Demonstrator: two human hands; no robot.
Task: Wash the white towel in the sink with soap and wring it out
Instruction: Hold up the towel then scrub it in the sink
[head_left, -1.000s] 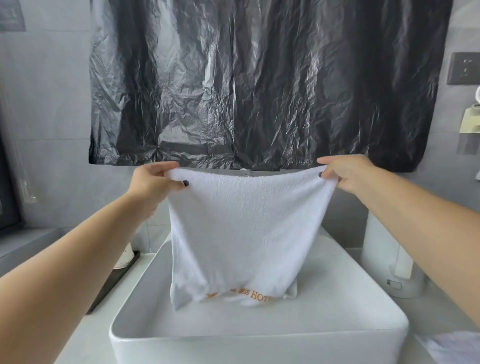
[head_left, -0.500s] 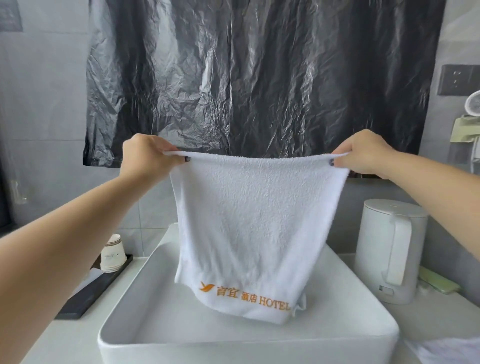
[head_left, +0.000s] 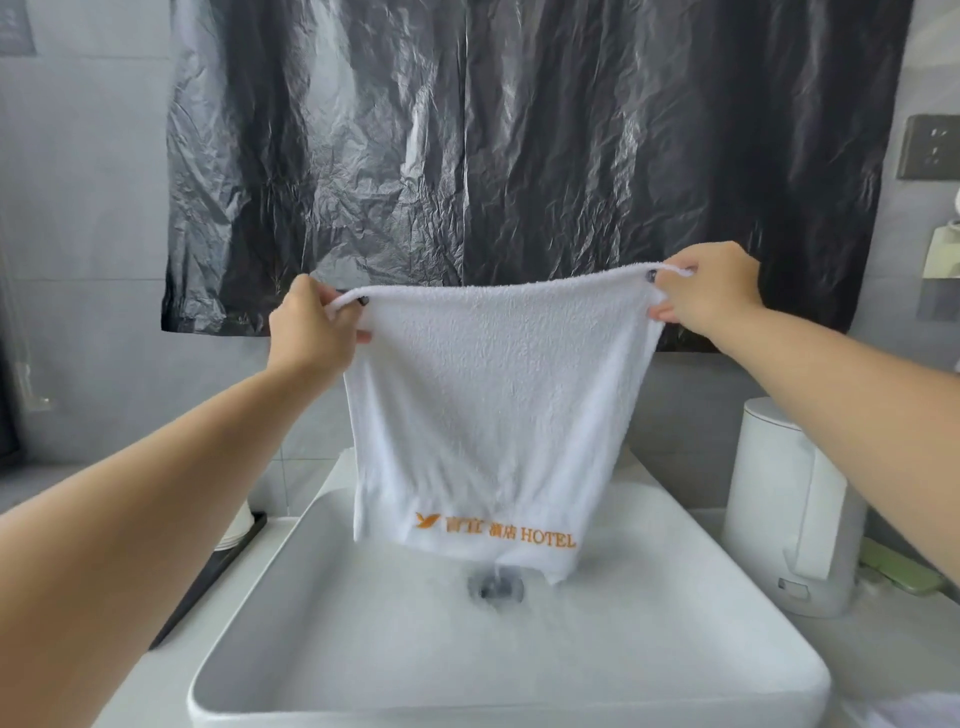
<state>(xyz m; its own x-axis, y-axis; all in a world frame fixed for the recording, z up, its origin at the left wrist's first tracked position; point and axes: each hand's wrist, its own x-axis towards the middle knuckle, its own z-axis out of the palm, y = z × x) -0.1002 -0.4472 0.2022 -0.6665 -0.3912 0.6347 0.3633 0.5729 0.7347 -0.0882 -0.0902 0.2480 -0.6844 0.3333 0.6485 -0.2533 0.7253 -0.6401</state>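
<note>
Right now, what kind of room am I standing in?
Probably a hotel bathroom or washroom. A white basin sink sits on the counter against grey wall tiles, the white towel carries orange HOTEL lettering, and a white electric kettle stands beside the sink.

We hold the towel (head_left: 493, 415) above the sink (head_left: 363, 670), the drain (head_left: 493, 584) beneath it, a kettle (head_left: 789, 509) right and a tray (head_left: 208, 577) left on the desk (head_left: 883, 649).

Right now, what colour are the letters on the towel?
Orange. The letters run along the bottom of the white towel, seen best in the head view.
</note>
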